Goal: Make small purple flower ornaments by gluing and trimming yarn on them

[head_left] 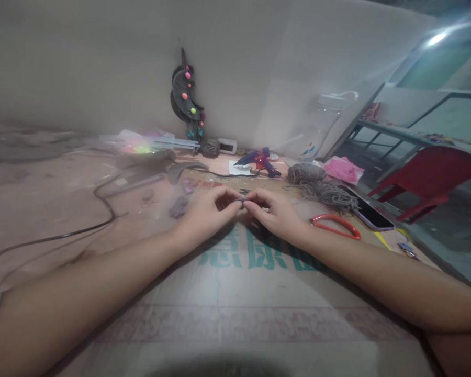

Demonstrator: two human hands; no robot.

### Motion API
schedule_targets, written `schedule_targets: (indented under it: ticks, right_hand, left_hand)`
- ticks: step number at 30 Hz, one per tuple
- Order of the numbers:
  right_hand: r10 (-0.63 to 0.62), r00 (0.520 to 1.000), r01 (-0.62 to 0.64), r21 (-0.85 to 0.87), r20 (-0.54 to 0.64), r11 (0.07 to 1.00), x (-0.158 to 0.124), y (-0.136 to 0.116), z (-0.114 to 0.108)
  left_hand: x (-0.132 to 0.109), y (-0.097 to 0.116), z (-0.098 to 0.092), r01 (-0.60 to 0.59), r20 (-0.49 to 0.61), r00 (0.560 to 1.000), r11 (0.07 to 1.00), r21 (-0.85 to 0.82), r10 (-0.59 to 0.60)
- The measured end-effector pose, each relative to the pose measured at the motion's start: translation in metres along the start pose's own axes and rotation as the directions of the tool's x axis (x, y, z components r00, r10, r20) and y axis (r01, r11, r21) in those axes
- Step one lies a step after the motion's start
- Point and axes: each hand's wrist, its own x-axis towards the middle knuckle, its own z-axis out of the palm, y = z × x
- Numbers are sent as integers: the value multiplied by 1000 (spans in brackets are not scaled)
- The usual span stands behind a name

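Fingertip to fingertip, my left hand [214, 207] and my right hand [272, 209] pinch a small dark greyish piece [241, 199] between them. It looks like yarn or a bit of craft material, but it is too small and blurred to name surely. Both hands are closed, thumb against forefinger, just above the table. Left of my left hand lies a small grey-purple clump [178, 207]. Red-handled scissors [335, 225] lie beside my right wrist, partly hidden by the forearm. Several small pink pieces [187, 186] lie behind my left hand.
A glue gun [259, 161] with a red light rests at the back. Grey yarn [325, 193], a phone [371, 212] and a clear jug [317, 125] stand at the right. A black cord [63, 235] crosses the left. A crescent ornament [184, 97] leans against the wall.
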Motion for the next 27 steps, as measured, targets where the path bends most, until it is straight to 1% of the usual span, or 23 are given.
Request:
schedule_targets:
  ticks: [9, 12, 14, 17, 19, 21, 24, 27]
  right_hand:
    - [-41, 999, 41, -62, -1, 997, 0, -2, 0]
    - [1, 1000, -1, -52, -17, 999, 0, -2, -1]
    - [36, 999, -37, -20, -31, 999, 0, -2, 0]
    - [49, 998, -49, 2, -49, 999, 1, 0, 0]
    - [40, 998, -40, 5, -53, 999, 0, 2, 0]
    - [34, 998, -33, 7, -54, 999, 0, 2, 0]
    - [30, 998, -30, 3, -55, 1000, 0, 1, 0]
    - [29, 998, -30, -3, -55, 1000, -1, -1, 0]
  left_hand:
    - [1, -5, 0, 2, 6, 1000, 1000, -21, -2]
    - [2, -7, 0, -4, 30, 1000, 999, -40, 5]
    - [3, -8, 0, -2, 67, 998, 998, -68, 6]
    - [2, -8, 1, 21, 101, 995, 993, -112, -10]
    - [2, -8, 1, 36, 73, 997, 991, -127, -27]
    - [2, -8, 1, 54, 4, 999, 988, -147, -54]
    - [3, -8, -2, 95, -98, 988, 971, -221, -118]
    - [5, -7, -4, 140, -130, 976, 960, -243, -175]
